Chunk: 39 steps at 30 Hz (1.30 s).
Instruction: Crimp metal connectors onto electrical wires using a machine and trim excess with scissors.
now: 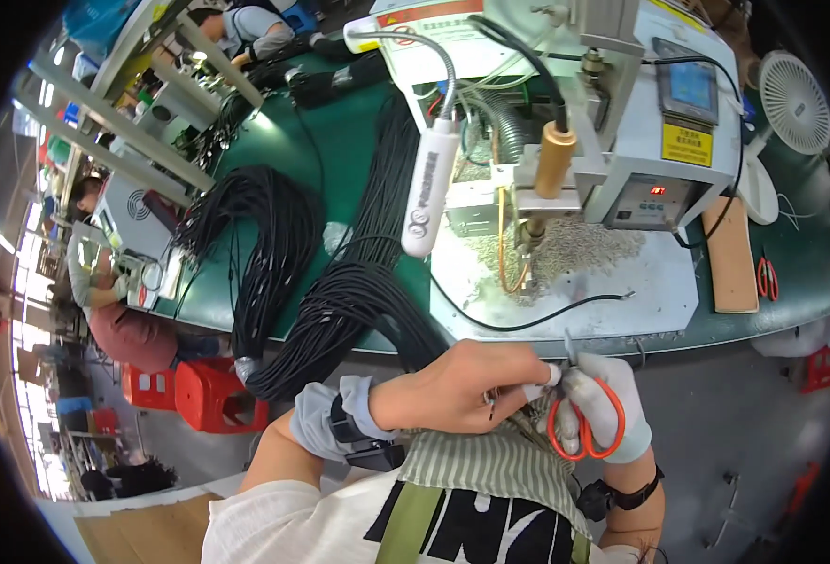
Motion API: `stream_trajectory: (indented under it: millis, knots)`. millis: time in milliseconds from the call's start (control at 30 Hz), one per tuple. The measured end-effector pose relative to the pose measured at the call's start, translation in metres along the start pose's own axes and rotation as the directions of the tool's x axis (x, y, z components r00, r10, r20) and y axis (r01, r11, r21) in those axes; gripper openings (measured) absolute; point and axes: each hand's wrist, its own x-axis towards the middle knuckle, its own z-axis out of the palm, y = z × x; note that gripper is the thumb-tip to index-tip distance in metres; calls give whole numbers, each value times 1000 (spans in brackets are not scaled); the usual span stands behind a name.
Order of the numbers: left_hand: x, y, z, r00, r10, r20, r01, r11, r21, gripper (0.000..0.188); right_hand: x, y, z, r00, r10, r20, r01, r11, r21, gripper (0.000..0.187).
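Close over my lap, my right hand (601, 406), in a white glove, is closed through the handles of the orange-handled scissors (579, 418), blades pointing up toward the bench edge. My bare left hand (462, 387) pinches a thin wire end (492, 402) just beside the blades; what the fingertips hold is too small to make out fully. As I judge it, the blades sit so near my ungloved fingers that a slip could nick them, or cut the wire at the wrong spot. Beyond, a thick bundle of black cables (358, 310) droops over the green bench (340, 141) toward my left arm and could snag it. Farther on stand the white press machine (640, 122), a loose black wire (527, 324), and a small fan (795, 101).
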Motion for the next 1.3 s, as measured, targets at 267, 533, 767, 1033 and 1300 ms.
stream_trajectory:
  millis: [267,533,767,1033,1300]
  knots:
    - [1,-6,28,941,-327,-91,178,703,-689,24,3,33,-3,632,-748,202,503,198,-841,19]
    - [5,-6,15,909,-407,-92,351,865,-359,23,14,25,7,622,-748,232,235,-104,-966,25]
    - [4,-11,16,921,-368,-128,310,891,-331,24,6,21,14,855,-510,92,178,123,-976,13]
    - [-3,-12,28,962,-92,-256,68,992,-102,21,-2,27,9,906,-415,-83,186,566,-803,10]
    - [-1,-4,12,875,-461,-148,373,836,-402,14,9,25,16,885,-466,-6,327,629,-705,13]
